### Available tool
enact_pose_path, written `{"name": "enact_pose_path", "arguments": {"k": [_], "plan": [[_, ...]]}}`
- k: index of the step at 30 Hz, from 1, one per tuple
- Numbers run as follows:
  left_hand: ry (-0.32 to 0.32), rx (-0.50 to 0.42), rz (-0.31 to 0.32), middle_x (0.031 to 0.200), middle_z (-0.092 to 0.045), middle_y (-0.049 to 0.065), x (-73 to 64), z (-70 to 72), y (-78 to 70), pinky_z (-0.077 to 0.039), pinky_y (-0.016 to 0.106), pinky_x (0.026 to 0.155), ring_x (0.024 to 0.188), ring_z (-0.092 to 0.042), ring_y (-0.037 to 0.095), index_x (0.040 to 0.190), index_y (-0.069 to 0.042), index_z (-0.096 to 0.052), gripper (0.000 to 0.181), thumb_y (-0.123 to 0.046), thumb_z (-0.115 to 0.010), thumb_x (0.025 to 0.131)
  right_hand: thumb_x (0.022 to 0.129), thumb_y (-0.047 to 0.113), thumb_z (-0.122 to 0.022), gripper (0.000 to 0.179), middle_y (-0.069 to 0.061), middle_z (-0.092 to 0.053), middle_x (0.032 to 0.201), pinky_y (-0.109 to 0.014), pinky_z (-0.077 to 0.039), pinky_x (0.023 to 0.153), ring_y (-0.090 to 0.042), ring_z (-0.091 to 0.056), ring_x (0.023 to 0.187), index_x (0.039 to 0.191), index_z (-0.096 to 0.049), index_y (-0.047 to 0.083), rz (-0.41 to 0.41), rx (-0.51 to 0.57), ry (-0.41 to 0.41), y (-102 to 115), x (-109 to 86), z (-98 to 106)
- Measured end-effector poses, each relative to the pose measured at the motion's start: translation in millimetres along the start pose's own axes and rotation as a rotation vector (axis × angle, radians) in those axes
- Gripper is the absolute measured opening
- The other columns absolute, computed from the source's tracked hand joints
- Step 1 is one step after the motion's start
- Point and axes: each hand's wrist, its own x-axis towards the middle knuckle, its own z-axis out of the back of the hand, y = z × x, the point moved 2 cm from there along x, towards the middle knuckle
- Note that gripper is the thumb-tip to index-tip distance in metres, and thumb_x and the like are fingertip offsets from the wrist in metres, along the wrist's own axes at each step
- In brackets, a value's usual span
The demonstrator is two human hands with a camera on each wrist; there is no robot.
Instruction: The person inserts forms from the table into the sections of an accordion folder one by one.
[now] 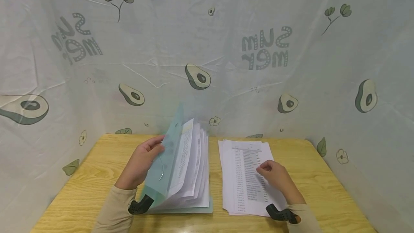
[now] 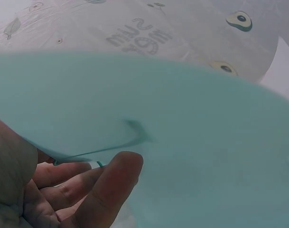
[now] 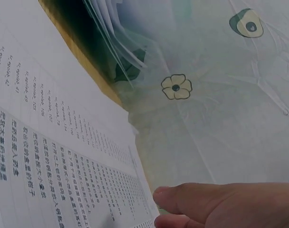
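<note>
Left hand (image 1: 141,163) pinches the raised cover of a translucent teal document folder (image 1: 173,143), thumb on the near face, other fingers behind; folder stands partly open just right of that hand, loose paper sheets (image 1: 191,164) fanned inside; thin cord (image 1: 163,168) dangles on the cover below the thumb; right hand (image 1: 275,175) is over the right side of a stack of printed sheets (image 1: 237,179), thumb and fingertips drawn together; from here I can't tell whether they pinch paper; stack lies between right hand and folder, on a wood-grain table (image 1: 310,175); avocado-print curtain (image 1: 168,35) hangs beyond both hands.
</note>
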Motion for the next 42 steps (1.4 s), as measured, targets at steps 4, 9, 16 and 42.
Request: {"name": "enact_pose_path", "arguments": {"k": [4, 9, 16, 42], "plan": [[-0.001, 0.007, -0.004, 0.127, -0.065, 0.017, -1.1, -0.8, -0.3, -0.059, 0.033, 0.081, 0.100, -0.068, 0.017, 0.148, -0.001, -0.051, 0.042, -0.012, -0.052, 0.108, 0.097, 0.024, -0.070, 0.025, -0.011, -0.068, 0.099, -0.038, -0.049, 0.075, -0.025, -0.058, 0.087, 0.105, -0.068, 0.000, -0.017, -0.006, -0.007, -2.4, -2.2, 0.9], [0.004, 0.000, 0.006, 0.130, -0.063, 0.019, -0.7, -3.0, -0.4, -0.059, 0.034, 0.082, 0.102, -0.068, 0.018, 0.148, -0.001, -0.051, 0.041, -0.011, -0.051, 0.108, 0.097, 0.023, -0.070, 0.027, -0.014, -0.068, 0.100, -0.040, -0.049, 0.076, -0.026, -0.059, 0.088, 0.108, -0.067, -0.001, -0.036, -0.030, -0.022, -5.2, -3.7, 3.4], [0.005, 0.010, -0.007, 0.133, -0.062, 0.021, -1.4, -4.5, -3.5, -0.058, 0.030, 0.083, 0.102, -0.066, 0.015, 0.149, 0.002, -0.049, 0.043, -0.011, -0.051, 0.108, 0.095, 0.024, -0.072, 0.040, -0.019, -0.064, 0.101, -0.043, -0.049, 0.077, -0.029, -0.058, 0.089, 0.118, -0.061, -0.007, -0.078, -0.082, -0.032, -7.2, -2.5, 6.4], [-0.023, 0.087, 0.014, 0.140, -0.058, 0.022, 2.2, -8.9, 2.1, -0.053, 0.023, 0.087, 0.110, -0.061, 0.015, 0.150, 0.002, -0.048, 0.044, -0.009, -0.051, 0.107, 0.092, 0.021, -0.074, 0.044, -0.022, -0.059, 0.100, -0.045, -0.045, 0.077, -0.033, -0.054, 0.090, 0.113, -0.050, -0.009, -0.177, -0.068, 0.010, -23.7, 1.8, 7.8]]}}
